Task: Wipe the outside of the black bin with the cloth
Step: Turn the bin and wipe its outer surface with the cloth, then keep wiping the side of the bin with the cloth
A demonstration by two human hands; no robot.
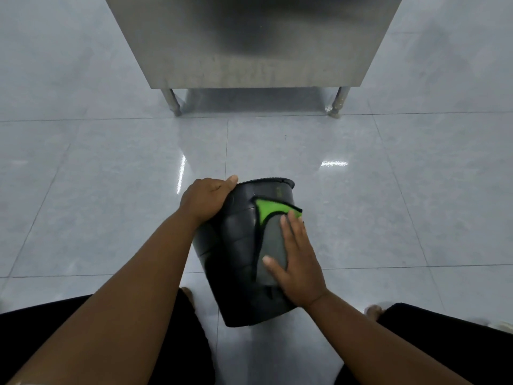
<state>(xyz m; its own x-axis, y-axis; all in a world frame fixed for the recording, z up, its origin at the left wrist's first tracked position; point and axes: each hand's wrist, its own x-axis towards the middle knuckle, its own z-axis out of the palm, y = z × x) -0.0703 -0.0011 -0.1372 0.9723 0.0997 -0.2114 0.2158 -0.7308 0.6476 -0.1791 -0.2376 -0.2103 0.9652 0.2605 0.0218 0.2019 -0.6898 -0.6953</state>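
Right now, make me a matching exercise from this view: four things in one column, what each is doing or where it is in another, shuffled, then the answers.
Things:
1. left hand
2. right hand
3. cloth
4. cabinet

States:
A. stands on legs on the floor beyond the bin
B. lies flat on the cloth
C. grips the bin near its rim
D. pressed against the bin's side

Pairs: 1-C, 2-B, 3-D, 4-A
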